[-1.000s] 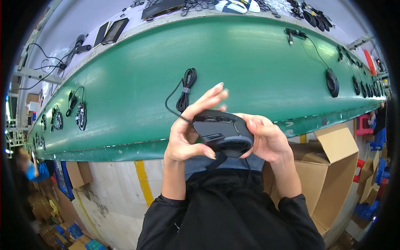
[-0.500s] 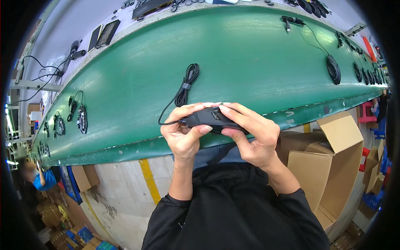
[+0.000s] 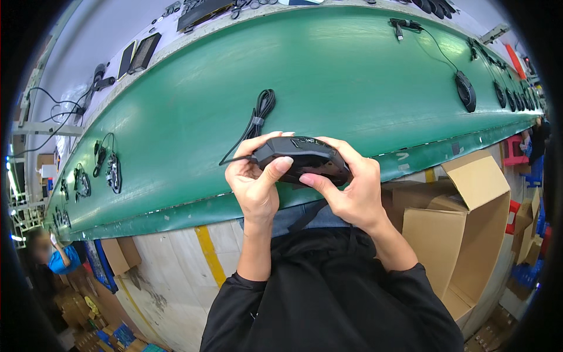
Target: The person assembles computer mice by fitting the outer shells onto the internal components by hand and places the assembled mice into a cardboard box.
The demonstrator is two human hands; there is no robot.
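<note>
A black computer mouse point(image 3: 305, 154) is held in the air between my two hands, above the near edge of the green belt. My left hand point(image 3: 255, 182) is closed on its left end, thumb on the near side. Around the right end my right hand point(image 3: 346, 188) is closed, with its thumb pressed on the underside. The mouse is tilted so that its side with small buttons shows. From its left end a cable runs to a tied bundle point(image 3: 262, 111) lying on the belt. Fingers behind the mouse are partly hidden.
The green conveyor belt point(image 3: 193, 117) curves across the view. Corded mice point(image 3: 466, 92) lie along it on the right; open mouse parts with cables point(image 3: 113, 173) lie on the left. An open cardboard box point(image 3: 434, 240) stands at my right. A person in blue point(image 3: 64, 260) is at far left.
The mouse has been rolled in my hands, from its top showing to its side and part of its underside. My right thumb has shifted left along it. The view has shifted slightly.
</note>
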